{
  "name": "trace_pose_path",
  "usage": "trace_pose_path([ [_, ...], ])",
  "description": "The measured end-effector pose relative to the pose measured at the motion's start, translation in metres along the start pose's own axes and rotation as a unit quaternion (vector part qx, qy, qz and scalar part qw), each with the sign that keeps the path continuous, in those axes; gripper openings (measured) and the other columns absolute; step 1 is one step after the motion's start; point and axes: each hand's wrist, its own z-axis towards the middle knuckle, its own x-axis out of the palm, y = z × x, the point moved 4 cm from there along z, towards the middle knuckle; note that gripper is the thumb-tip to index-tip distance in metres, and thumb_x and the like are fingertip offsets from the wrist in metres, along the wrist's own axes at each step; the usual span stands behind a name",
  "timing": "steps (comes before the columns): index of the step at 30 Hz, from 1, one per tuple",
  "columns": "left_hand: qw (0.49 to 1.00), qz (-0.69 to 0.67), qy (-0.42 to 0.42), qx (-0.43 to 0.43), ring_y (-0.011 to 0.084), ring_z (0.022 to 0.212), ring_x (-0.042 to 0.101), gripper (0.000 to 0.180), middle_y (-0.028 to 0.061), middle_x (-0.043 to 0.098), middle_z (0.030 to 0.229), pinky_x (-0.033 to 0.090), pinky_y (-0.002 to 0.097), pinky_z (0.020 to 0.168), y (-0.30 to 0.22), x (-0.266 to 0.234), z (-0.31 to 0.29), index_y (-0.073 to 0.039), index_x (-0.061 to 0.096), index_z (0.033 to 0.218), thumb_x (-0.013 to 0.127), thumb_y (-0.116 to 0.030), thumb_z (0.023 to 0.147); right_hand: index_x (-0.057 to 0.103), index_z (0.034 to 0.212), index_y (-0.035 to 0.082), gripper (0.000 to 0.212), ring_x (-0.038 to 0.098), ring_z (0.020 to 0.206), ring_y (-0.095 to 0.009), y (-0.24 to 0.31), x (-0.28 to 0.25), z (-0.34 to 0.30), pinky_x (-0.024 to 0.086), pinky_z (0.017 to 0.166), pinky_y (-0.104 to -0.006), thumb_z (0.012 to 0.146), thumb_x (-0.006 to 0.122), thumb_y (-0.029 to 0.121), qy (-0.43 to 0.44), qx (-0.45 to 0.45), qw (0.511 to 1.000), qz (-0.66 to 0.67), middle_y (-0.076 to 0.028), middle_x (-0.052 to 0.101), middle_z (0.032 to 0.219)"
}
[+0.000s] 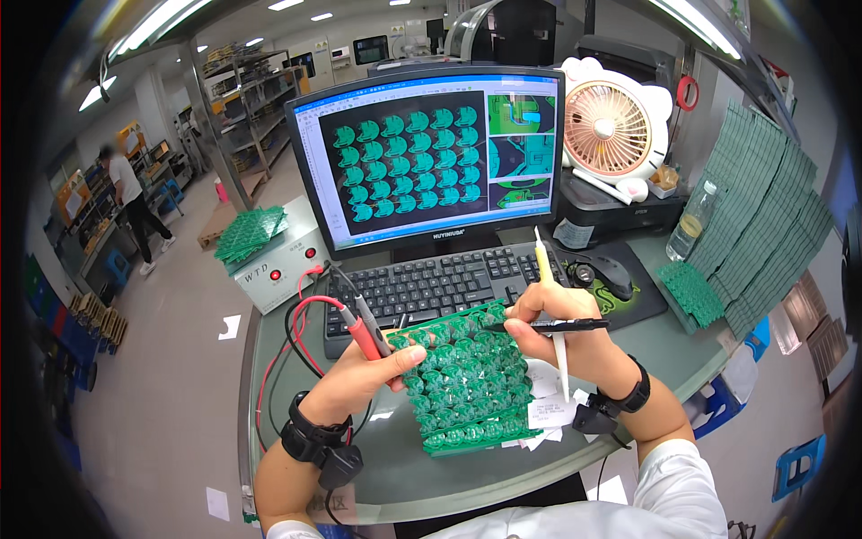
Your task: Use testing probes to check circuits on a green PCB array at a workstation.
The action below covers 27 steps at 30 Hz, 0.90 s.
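Note:
A green circuit board panel (469,386) with rows of round sections is held tilted above the desk. My left hand (359,377) grips its left edge, thumb on top. A red test probe (363,337) and a dark grey test probe (369,314) also stick out of that hand, with leads trailing left. My right hand (579,346) is closed round a black pen (579,325), whose tip lies at the panel's upper right edge. Through the same hand passes a slim white-and-yellow stick-like tool (544,260), pointing up; its exact kind I cannot tell.
Beyond the panel are a keyboard (440,287), a monitor (422,162) showing a board picture, and a mouse (612,277). A white tester box (285,265) stands left. At right are a bottle (690,225), a fan (611,130) and stacked green panels (759,198). Paper slips (549,411) lie beside the panel.

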Motion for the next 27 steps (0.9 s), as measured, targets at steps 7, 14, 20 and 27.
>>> trace_pose_path([
  [7,0.997,-0.068,0.016,0.019,0.0042,0.061,0.048,0.033,-0.0046,0.056,0.077,0.041,0.02,0.054,-0.007,0.005,-0.006,0.0,0.064,0.106,0.069,-0.027,0.088,0.054,0.085,0.002,0.014,0.056,0.058,-0.012,0.006,-0.013,-0.001,0.044,0.051,-0.0261,0.087,0.067,0.007,-0.089,-0.01,0.993,0.079,-0.009,0.062,0.073],
  [14,0.882,0.256,-0.047,0.393,0.0119,0.062,0.049,0.032,-0.0007,0.049,0.073,0.04,0.0249,0.056,-0.05,0.006,-0.032,-0.012,0.069,0.114,0.069,-0.01,0.083,0.042,0.093,0.007,0.03,0.059,0.064,-0.012,0.005,-0.071,0.0,0.048,0.055,-0.0225,0.094,0.062,0.029,-0.274,0.025,0.915,0.296,-0.011,0.061,0.08],
  [20,0.693,0.485,0.094,0.525,0.0167,0.063,0.047,0.055,-0.0004,0.04,0.07,0.039,0.0295,0.063,-0.045,0.046,-0.041,-0.021,0.061,0.128,0.073,-0.034,0.075,0.047,0.099,0.004,0.027,0.062,0.07,-0.013,0.005,-0.065,-0.01,0.051,0.061,-0.0242,0.092,0.065,0.022,-0.186,0.062,0.939,0.283,-0.011,0.063,0.085],
  [27,0.952,0.018,0.175,0.251,0.0203,0.069,0.053,0.049,0.0072,0.051,0.075,0.044,0.0312,0.063,-0.035,0.026,-0.039,0.003,0.066,0.108,0.06,-0.043,0.091,0.049,0.104,0.003,0.024,0.063,0.074,-0.013,0.012,-0.043,-0.015,0.052,0.069,-0.0252,0.092,0.065,0.016,-0.037,0.203,0.92,0.334,-0.013,0.068,0.091],
])
